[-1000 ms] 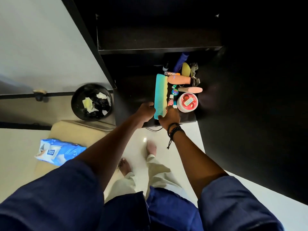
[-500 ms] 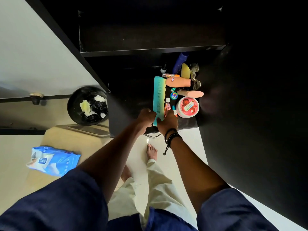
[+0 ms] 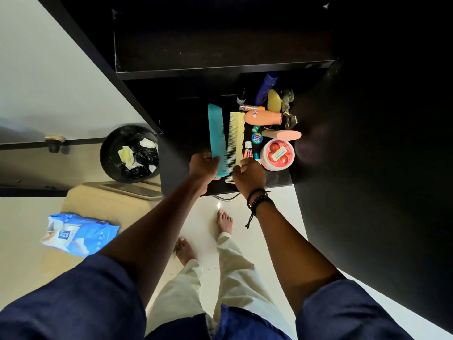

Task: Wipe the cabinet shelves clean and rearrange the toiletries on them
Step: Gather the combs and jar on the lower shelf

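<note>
On the black lower shelf [image 3: 186, 153] lie two long combs side by side. My left hand [image 3: 203, 165] grips the near end of the teal comb [image 3: 217, 138]. My right hand [image 3: 248, 174] pinches the near end of the pale yellow comb [image 3: 235, 141]. To the right of the combs are a small red tube [image 3: 247, 150], a round pink jar [image 3: 277, 154], a peach bottle [image 3: 263, 117], a pink tube [image 3: 284, 134], a small blue tin [image 3: 257, 138], a yellow item [image 3: 274, 101] and a dark blue bottle [image 3: 266, 88].
The upper shelf [image 3: 220, 50] is bare and dark. A black bin [image 3: 130, 153] with crumpled wipes stands on the floor at left. A blue wipes pack [image 3: 78, 234] lies on a beige surface. The black cabinet door [image 3: 380, 143] stands at right.
The two combs lay stacked as one; now they are apart, the teal one shifted left in my left hand and the yellow one exposed under my right.
</note>
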The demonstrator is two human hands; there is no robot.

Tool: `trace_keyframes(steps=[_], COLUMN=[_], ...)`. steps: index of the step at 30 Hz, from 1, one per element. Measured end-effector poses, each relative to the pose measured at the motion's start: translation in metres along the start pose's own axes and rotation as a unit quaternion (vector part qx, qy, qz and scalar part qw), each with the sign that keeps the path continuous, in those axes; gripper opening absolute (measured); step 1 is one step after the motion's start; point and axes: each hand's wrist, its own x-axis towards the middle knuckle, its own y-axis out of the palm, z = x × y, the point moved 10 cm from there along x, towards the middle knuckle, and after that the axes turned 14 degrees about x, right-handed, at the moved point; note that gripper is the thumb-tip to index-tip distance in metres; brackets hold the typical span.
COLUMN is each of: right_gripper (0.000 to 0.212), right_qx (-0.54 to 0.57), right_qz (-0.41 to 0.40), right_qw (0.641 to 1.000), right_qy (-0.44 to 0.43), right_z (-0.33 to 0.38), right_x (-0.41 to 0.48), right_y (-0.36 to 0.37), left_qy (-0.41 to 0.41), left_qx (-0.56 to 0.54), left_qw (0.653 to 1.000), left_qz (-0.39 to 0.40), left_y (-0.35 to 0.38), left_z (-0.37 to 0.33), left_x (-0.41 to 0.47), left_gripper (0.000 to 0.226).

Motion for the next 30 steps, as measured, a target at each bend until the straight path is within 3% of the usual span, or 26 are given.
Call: trace_keyframes(steps=[3,8,11,15,21,25,30], right_gripper=[0.052,0.073,0.070,0.029,0.044,0.023,0.021], right_qx=[-0.129,-0.188,-0.138,-0.012,0.210,0.314,0.368], right_qz=[0.016,0.003,0.014,0.039,0.056,0.090,0.153], right_qw=[0.992,0.982,0.989,0.999,0.972,0.943,0.917], right_qy=[-0.007,0.018,0.051,0.030,0.086,0.064,0.010], right_z=[0.007,0.004,-0.006,-0.001,-0.019,0.020,0.064], right_x=[-0.002,0.004,0.009,0.006,-0.026,-0.082,-0.137], right_y=[0.009,0.023,0.027,0.027,0.015,-0.005,-0.016], left_qy=[0.023,0.047,0.041,0.033,0.070,0.112,0.192], left_qx=[0.038,0.052,0.022,-0.030,-0.048,-0.065,-0.101], left_qw=[0.999,0.997,0.999,0.999,0.994,0.989,0.970], left_qz=[-0.014,-0.020,-0.012,0.029,0.062,0.075,0.113], left_y=[-0.012,-0.029,-0.035,-0.037,-0.054,-0.073,-0.097], left_z=[0.004,0.008,0.012,0.015,0.008,-0.005,-0.023], left_x=[-0.002,-0.007,-0.013,-0.029,-0.080,-0.118,-0.156], left_gripper=[0.024,0.022,0.019,0.014,0.017,0.020,0.026])
